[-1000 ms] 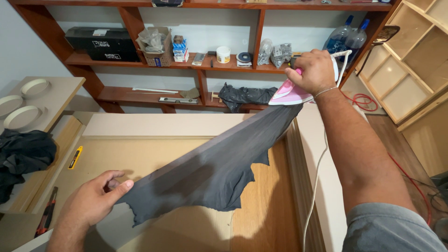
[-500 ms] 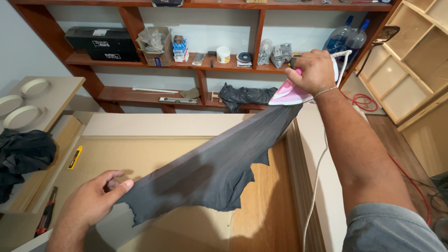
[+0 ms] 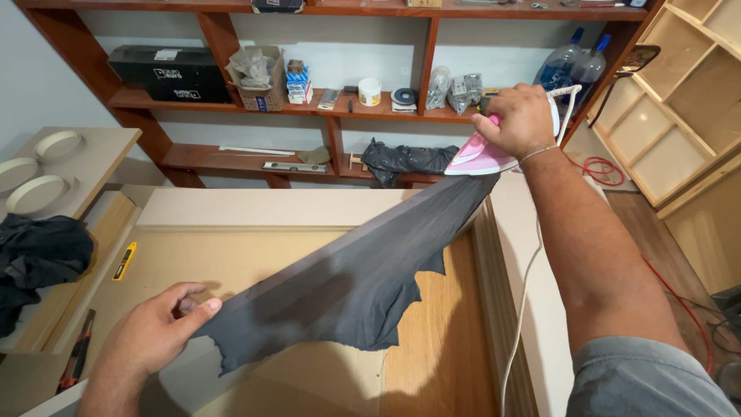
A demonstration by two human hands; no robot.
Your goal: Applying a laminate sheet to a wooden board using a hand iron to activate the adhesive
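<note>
One strip of dark grey fabric (image 3: 347, 286) stretches between your two hands, running slantwise from lower left to upper right above the tan work board (image 3: 231, 255). Its lower edge is ragged and hangs in a loose flap over the wooden panel (image 3: 440, 332). Your left hand (image 3: 150, 332) pinches the near end of the fabric, thumb pressed against curled fingers. Your right hand (image 3: 521, 120) is wrapped shut around the handle of a pink and white iron (image 3: 482, 154), which sits on the far end of the fabric (its soleplate is hidden from here). A white cord (image 3: 525, 309) drops from the iron along the pale right edge of the bench.

On the board near your left hand lies a yellow utility knife (image 3: 123, 260), and a red-handled tool (image 3: 77, 359) sits further left. A heap of dark cloth (image 3: 38, 255) rests on the left side. Behind the iron, a black plastic bag (image 3: 405, 161) lies on the lower wooden shelf (image 3: 231, 158), and two blue bottles (image 3: 571, 66) stand on the upper one.
</note>
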